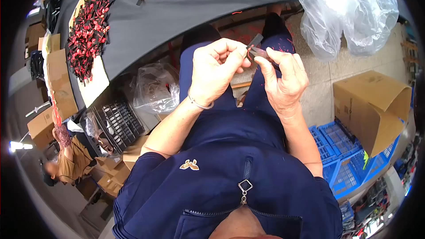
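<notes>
Head view: I see both hands raised over my lap, left hand (215, 71) and right hand (283, 79) curled, fingertips together pinching a small dark clip (256, 49).

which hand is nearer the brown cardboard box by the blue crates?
Right. The right hand is just left of the cardboard box; the left hand sits farther left, beyond the right hand.
</notes>
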The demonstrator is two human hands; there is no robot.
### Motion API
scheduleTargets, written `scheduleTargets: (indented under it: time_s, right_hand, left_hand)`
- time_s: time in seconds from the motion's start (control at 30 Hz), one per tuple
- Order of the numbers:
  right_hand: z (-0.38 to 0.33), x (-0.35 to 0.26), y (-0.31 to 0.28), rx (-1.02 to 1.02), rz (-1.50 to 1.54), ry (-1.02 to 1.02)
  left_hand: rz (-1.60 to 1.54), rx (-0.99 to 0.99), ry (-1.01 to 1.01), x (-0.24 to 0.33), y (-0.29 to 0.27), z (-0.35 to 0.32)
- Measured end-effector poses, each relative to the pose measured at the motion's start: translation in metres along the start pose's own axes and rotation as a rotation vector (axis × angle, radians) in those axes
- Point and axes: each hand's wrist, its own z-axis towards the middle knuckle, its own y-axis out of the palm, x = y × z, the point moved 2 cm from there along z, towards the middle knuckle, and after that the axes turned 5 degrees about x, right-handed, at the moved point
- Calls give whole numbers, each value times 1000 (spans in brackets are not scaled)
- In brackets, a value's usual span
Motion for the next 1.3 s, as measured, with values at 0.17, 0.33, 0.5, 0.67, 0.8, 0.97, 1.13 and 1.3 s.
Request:
scheduleTargets:
  time_s: [0.17,0.33,0.5,0.67,0.8,0.97,1.13,1.3]
  right_hand:
    - [-1,2,0,-1,-14,4]
    - [-2,4,0,2,-28,-4]
    - [-4,6,0,12,-15,-4]
    - [-5,7,1,7,-16,16]
    - [-7,8,1,7,1,25]
    - [-7,8,1,3,19,48]
    - [-15,15,2,-18,313,522]
    - [-4,13,7,-47,755,973]
  left_hand:
    - [-7,-10,-41,-1,-1,3]
    - [-10,11,-48,-2,-1,5]
    - [-9,-4,-60,-4,2,5]
    - [-5,-14,-77,-3,4,5]
    - [-36,-21,-97,-4,4,5]
    - [-29,-24,-110,-7,2,5]
    - [-1,-17,-106,-10,-1,5]
    - [446,-7,308,-19,1,-2]
